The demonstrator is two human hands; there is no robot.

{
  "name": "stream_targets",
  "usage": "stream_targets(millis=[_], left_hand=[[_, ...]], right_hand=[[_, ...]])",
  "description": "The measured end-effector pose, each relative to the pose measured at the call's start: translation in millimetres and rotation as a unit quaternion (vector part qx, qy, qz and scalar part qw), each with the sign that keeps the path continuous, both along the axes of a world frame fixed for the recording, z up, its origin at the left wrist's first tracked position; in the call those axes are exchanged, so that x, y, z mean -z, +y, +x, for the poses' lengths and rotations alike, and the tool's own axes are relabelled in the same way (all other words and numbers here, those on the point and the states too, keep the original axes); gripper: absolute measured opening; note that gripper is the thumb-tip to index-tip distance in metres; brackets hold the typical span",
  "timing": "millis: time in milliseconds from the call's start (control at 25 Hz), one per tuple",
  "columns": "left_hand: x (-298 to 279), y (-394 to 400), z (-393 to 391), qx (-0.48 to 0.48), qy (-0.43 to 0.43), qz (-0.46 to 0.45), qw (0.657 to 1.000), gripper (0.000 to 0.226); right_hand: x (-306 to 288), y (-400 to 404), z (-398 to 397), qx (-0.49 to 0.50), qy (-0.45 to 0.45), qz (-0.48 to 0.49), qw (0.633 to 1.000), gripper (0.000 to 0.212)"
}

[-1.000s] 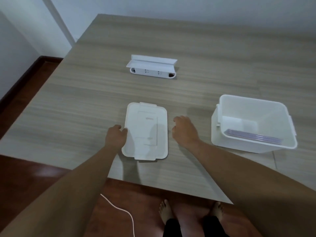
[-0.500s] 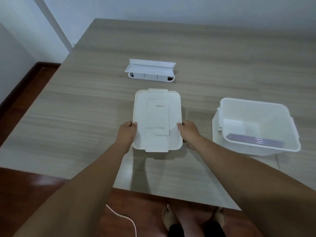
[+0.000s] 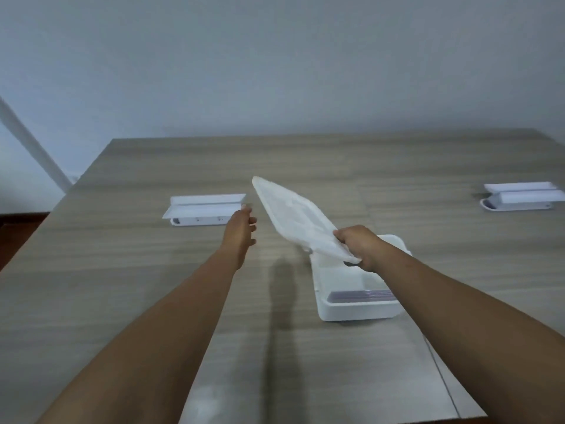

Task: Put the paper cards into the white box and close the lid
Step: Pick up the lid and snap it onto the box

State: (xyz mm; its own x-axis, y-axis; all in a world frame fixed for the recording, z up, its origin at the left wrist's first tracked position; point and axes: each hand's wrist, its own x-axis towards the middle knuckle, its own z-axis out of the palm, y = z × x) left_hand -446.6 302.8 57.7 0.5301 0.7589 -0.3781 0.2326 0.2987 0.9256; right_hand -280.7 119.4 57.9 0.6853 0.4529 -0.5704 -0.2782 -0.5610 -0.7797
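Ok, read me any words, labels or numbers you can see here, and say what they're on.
None can be read.
Lid, in the right hand: raised marks only, too blurred to read.
White box and cards: no legible text.

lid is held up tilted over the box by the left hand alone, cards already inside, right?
Not quite: the head view shows the right hand alone gripping the lid, at its near corner. The left hand is off the lid, open beside it. The rest holds: the lid is tilted in the air above the box, and the cards lie inside.
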Motion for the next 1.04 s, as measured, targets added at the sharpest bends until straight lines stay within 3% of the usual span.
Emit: stream_targets(millis=[120,240,360,480,600,760,880,960,1040], left_hand=[[-6,-24,32,0.069,-0.017,0.036,0.997,0.059],[-3,-49,61,0.132,-0.077,0.044,0.987,0.059],[1,-61,79,0.140,-0.106,0.015,0.984,0.053],[10,-69,85,0.144,-0.102,-0.001,0.984,0.052],[17,-81,85,0.121,-0.064,0.012,0.991,0.048],[33,-86,83,0.108,0.045,0.020,0.993,0.048],[48,-93,86,0.063,0.092,0.009,0.994,0.036],[55,-102,88,0.046,0.106,0.049,0.992,0.020],[58,-113,89,0.041,0.129,0.112,0.984,0.018]], right_hand=[[-16,-48,25,-0.067,0.120,-0.019,0.990,0.026],[-16,-91,53,-0.101,0.272,0.010,0.957,0.036],[-13,-120,66,-0.127,0.313,0.030,0.941,0.040],[-11,-139,63,-0.063,0.321,0.083,0.941,0.040],[-1,-152,63,0.002,0.216,0.147,0.965,0.035],[10,-157,78,0.078,0.120,0.160,0.977,0.059],[15,-158,82,0.090,-0.006,0.125,0.988,0.038],[25,-159,82,0.072,-0.109,0.068,0.989,0.026],[38,-158,81,0.076,-0.177,0.024,0.981,0.019]])
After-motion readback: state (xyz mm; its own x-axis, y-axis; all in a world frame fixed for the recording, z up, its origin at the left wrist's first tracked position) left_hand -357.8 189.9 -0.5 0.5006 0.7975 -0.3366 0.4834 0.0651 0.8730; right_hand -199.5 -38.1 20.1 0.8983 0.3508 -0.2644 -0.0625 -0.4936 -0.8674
